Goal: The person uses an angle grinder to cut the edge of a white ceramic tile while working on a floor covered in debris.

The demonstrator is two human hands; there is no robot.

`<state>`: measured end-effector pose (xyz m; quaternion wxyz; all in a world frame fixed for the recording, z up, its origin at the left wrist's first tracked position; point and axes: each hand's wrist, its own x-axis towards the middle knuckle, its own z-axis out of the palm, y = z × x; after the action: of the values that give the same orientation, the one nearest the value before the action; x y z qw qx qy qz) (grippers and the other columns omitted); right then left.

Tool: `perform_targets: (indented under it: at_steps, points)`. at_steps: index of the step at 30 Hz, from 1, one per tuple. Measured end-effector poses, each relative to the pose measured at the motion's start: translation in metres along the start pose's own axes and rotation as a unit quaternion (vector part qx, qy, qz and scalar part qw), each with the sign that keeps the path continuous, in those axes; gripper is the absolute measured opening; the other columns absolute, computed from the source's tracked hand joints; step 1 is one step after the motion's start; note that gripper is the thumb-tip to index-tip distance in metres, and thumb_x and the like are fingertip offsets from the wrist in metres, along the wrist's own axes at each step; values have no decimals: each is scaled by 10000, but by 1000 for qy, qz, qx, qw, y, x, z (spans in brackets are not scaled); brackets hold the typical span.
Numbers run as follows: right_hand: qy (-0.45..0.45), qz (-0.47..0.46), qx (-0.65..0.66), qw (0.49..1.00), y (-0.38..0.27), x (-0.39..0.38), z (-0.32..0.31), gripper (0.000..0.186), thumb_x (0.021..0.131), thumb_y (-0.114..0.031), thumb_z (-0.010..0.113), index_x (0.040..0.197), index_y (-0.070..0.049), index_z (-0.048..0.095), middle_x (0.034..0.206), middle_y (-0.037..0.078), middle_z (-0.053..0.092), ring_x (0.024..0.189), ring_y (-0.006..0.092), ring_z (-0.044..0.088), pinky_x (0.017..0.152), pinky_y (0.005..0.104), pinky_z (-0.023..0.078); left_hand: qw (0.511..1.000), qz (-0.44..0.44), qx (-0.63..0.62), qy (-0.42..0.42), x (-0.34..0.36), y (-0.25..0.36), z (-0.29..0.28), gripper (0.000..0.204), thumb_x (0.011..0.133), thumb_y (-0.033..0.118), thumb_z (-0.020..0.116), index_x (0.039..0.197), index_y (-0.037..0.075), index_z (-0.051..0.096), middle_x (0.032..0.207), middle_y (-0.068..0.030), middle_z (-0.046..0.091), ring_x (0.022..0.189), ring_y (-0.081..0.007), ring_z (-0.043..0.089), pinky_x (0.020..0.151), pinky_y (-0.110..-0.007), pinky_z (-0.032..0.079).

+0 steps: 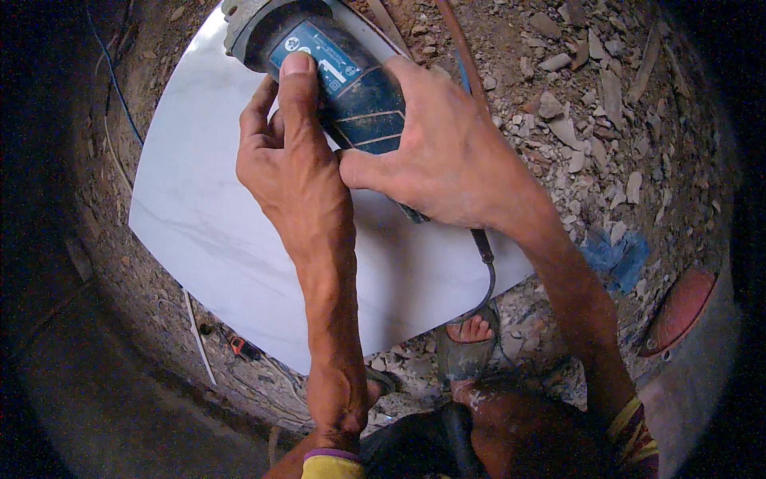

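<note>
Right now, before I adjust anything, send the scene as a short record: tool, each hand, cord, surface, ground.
Tool: blue-and-black power tool, over the slab
Left hand: thumb on the tool's label
Right hand: wrapped around the tool's body
Cord: black cord, trailing toward the near edge
Surface: white, faintly veined slab
Ground: rubble, blue plastic scrap

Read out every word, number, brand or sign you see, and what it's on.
Blue label on the power tool, partly under the left thumb: white lettering; I don't copy brands or wording.
Fine print on that label: too small to read.
No other readable text shows.
</note>
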<state>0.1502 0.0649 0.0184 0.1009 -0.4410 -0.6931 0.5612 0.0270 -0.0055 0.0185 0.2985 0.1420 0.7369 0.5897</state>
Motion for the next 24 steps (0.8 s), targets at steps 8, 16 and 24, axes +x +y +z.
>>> perform_targets:
  at_steps: [8, 16, 24]
  points:
    - [-15, 18, 7, 1000, 0, -4, -2, 697, 758, -396, 870, 1177, 120, 660, 1057, 328, 765, 1031, 458, 778, 933, 516, 623, 1000, -8, 9, 13, -8, 7, 4, 825, 1031, 473, 846, 1471, -171, 580, 995, -117, 780, 899, -120, 687, 802, -245, 540]
    - [-12, 22, -1, 1000, 2, -11, -2, 712, 758, -394, 869, 1218, 106, 657, 1108, 347, 767, 1060, 476, 777, 966, 519, 623, 1000, -4, -2, 5, -12, -1, 3, 819, 1030, 484, 842, 1462, -163, 587, 928, -73, 758, 789, -81, 611, 689, -230, 465]
    - [0, 4, -13, 1000, 3, -16, -2, 591, 791, -259, 881, 1250, 54, 681, 1051, 192, 778, 947, 276, 772, 897, 404, 621, 1000, 0, 8, 13, -15, -1, 4, 814, 1029, 485, 841, 1465, -156, 591, 977, -96, 766, 863, -112, 647, 748, -249, 501]
